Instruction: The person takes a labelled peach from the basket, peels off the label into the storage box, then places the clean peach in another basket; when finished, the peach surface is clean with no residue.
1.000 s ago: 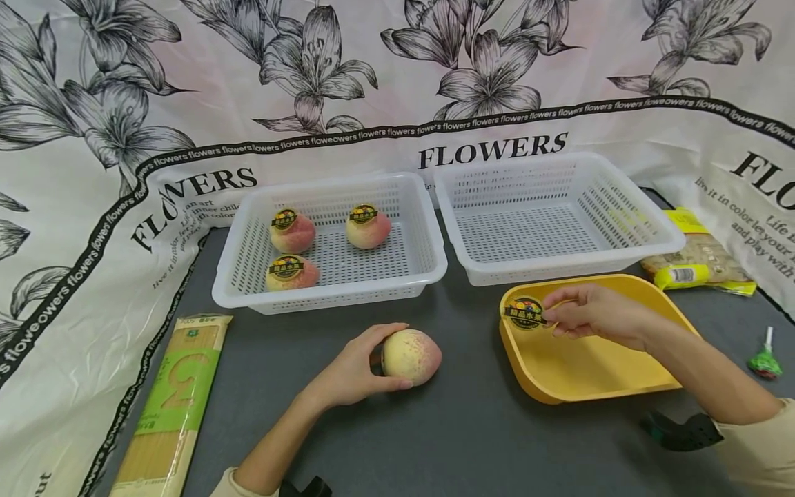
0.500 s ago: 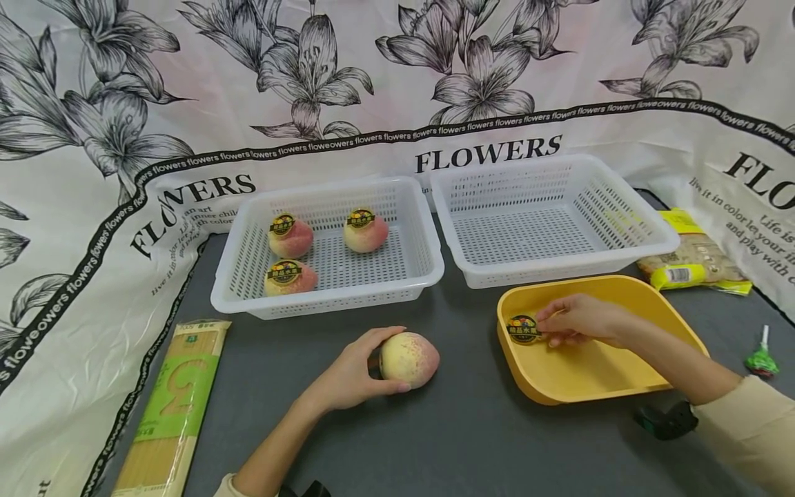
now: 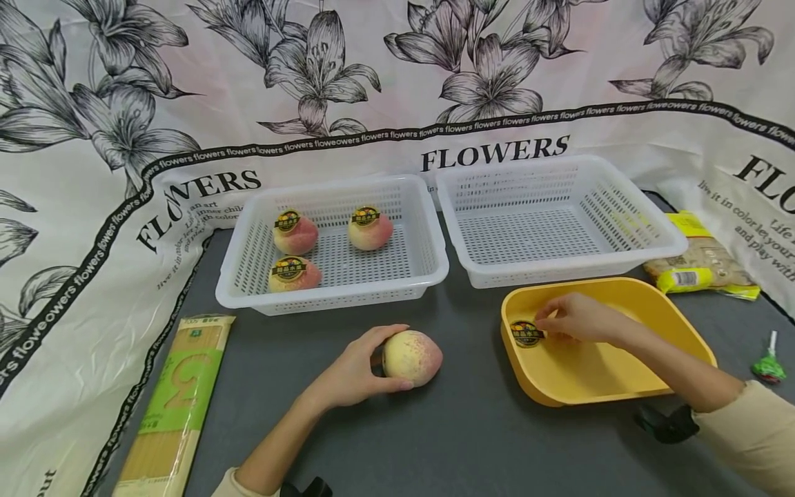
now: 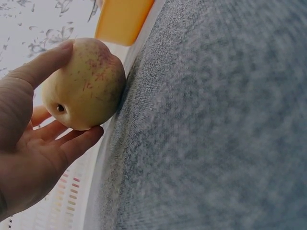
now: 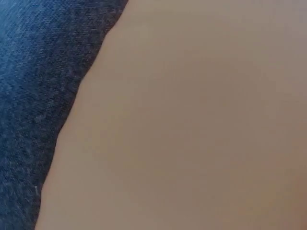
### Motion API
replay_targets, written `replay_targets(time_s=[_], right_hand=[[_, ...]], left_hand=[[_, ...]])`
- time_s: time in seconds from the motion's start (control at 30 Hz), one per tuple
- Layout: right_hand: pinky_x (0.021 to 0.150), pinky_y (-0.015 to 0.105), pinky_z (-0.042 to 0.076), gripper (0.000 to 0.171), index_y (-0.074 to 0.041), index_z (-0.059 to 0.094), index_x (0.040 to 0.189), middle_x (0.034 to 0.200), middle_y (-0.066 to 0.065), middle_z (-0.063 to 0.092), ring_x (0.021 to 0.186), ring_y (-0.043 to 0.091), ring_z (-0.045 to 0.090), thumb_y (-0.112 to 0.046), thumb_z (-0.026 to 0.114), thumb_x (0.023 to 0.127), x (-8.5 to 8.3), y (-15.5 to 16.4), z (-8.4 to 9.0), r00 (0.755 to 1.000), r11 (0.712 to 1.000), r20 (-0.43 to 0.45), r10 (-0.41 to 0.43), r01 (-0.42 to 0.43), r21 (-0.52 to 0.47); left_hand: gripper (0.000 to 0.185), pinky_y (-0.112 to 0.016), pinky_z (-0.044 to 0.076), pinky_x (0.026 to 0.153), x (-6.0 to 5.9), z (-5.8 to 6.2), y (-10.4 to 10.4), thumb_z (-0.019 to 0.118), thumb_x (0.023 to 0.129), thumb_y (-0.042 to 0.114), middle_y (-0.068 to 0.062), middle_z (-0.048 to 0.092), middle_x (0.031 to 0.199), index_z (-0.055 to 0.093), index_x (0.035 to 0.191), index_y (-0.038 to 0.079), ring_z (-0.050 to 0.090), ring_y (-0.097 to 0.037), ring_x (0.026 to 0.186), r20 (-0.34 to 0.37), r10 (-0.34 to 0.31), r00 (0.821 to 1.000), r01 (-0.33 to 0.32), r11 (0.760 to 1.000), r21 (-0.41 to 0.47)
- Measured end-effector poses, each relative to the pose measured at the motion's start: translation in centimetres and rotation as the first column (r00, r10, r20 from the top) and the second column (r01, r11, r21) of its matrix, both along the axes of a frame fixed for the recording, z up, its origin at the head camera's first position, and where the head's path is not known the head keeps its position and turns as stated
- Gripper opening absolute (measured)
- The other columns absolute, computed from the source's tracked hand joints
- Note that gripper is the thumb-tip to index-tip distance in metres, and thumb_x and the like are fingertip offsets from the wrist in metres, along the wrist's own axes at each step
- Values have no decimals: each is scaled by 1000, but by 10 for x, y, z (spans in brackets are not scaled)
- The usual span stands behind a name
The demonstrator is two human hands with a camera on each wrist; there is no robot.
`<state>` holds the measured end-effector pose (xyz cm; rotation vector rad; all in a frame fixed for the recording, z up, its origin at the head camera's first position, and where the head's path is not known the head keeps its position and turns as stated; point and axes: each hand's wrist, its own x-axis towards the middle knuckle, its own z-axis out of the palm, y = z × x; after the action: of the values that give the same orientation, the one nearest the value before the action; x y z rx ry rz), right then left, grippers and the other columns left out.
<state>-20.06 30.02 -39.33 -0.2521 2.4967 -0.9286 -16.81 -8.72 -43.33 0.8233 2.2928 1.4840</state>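
Observation:
A bare peach (image 3: 413,357) (image 4: 85,85) lies on the grey table mat, and my left hand (image 3: 354,371) (image 4: 33,143) grips it from the left with thumb on top and fingers below. My right hand (image 3: 574,319) reaches into the yellow tray (image 3: 677,324) and pinches a round dark fruit sticker (image 3: 526,333) against the tray's left inner wall. Three stickered peaches (image 3: 295,233) sit in the left white basket (image 3: 428,269). The right wrist view shows only the tray's yellow surface (image 5: 192,124) and mat.
A second white basket (image 3: 664,245) stands behind the yellow tray. A noodle packet (image 3: 168,407) lies at the left, a yellow-labelled bag (image 3: 698,261) and a green lollipop (image 3: 767,364) at the right. A flower-print cloth (image 3: 93,138) rings the mat.
My right hand has lowered the sticker from above the tray's rim down into the tray, against its left wall. The left hand and peach have stayed put.

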Motion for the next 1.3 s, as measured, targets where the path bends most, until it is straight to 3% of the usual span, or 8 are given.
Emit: replay_targets(time_s=[0.13, 0.27, 0.37, 0.53, 0.73, 1.07, 1.3], right_hand=[[53, 26, 45, 26, 2, 65, 105, 72, 4, 60, 65, 20, 54, -21, 64, 93, -2, 4, 3, 999, 999, 47, -19, 21, -34], [59, 28, 47, 31, 4, 59, 111, 80, 9, 58, 73, 22, 55, -23, 59, 96, -4, 9, 12, 986, 989, 166, -6, 30, -144], [69, 31, 50, 37, 7, 52, 117, 89, 14, 59, 82, 25, 56, -25, 55, 98, -4, 11, 20, 971, 972, 234, 43, 14, -237], [86, 37, 50, 42, 9, 43, 130, 111, 21, 57, 100, 31, 57, -22, 47, 102, -5, 8, 30, 953, 925, 268, 138, -27, -379], [92, 41, 47, 39, 8, 42, 132, 125, 26, 52, 109, 38, 54, -14, 49, 101, -5, -15, 35, 935, 857, 268, 232, -66, -511], [96, 34, 45, 48, 1, 46, 134, 132, 25, 48, 121, 42, 45, -15, 65, 92, 1, -68, 32, 945, 846, 162, 285, -169, -505], [98, 43, 43, 54, 0, 47, 133, 135, 20, 47, 124, 36, 44, -17, 71, 88, 5, -105, 21, 944, 850, 104, 312, -229, -474]], left_hand=[[75, -33, 46, 94, 0, 1, 0, 82, 77, 17, -10, 45, 132, 42, 140, 6, 48, -22, 117, 0, -1, 1000, 1, 1000, -2], [75, -32, 46, 94, 0, 1, 0, 82, 77, 16, -10, 45, 133, 42, 140, 6, 48, -22, 117, 12, -2, 1000, 2, 1000, -4], [76, -33, 46, 94, -1, 2, 0, 82, 77, 16, -10, 45, 133, 42, 140, 6, 47, -22, 117, 20, -2, 1000, 2, 1000, -1], [76, -32, 46, 94, -1, 2, 0, 82, 77, 15, -10, 44, 133, 42, 140, 5, 47, -22, 117, 15, -4, 1000, 4, 1000, 4], [76, -30, 46, 94, -1, 1, 0, 82, 77, 15, -10, 45, 133, 42, 140, 5, 47, -21, 117, 9, -7, 1000, 7, 1000, 7], [76, -30, 46, 94, 0, -3, -1, 82, 77, 15, -11, 44, 134, 41, 140, 5, 48, -22, 117, 27, -8, 1000, 7, 1000, 19], [75, -29, 46, 94, -1, -1, -1, 81, 78, 15, -11, 44, 133, 41, 140, 4, 48, -22, 117, 27, -10, 1000, 10, 1000, 24]])
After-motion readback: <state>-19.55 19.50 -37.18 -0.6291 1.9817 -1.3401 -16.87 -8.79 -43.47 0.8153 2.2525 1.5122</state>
